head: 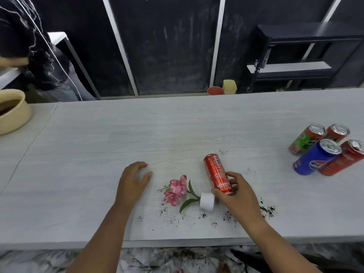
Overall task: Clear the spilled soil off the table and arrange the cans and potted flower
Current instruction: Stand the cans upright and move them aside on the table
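Presently: right hand (234, 194) grips fallen red metal can (217, 173), frame centre, beside tipped white-potted pink flower (206, 201); left hand (134, 180) spread on grey desk (137, 131). Can-arranging step, seemingly; next: stand it upright.

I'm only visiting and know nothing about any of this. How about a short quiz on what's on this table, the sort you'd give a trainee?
1. True or false: the potted flower stands upright.
2. Multiple choice: what does the right hand grip? A) a blue can B) a red can C) a bowl
3. Fill in: ___ cans stand grouped towards the right end of the table.

Key
1. False: it lies on its side, with soil scattered around it.
2. B
3. Four
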The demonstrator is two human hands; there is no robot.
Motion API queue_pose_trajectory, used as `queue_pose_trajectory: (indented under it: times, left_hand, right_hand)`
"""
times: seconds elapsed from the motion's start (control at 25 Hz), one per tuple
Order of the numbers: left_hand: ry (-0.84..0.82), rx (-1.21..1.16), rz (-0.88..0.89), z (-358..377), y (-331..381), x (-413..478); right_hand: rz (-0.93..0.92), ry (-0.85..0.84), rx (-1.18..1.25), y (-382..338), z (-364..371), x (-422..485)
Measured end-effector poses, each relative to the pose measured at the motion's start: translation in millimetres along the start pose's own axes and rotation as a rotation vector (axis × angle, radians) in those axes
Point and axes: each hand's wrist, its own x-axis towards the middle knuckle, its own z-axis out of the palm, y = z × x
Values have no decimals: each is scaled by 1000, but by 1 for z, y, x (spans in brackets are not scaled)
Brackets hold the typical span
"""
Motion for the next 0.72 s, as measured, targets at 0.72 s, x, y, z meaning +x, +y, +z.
queue_pose_trajectory:
  times: [0.72]
  left_hand:
    - [55, 157, 142, 9, -4, 0]
  right_hand:
    - [-191, 177, 225, -38, -15, 18]
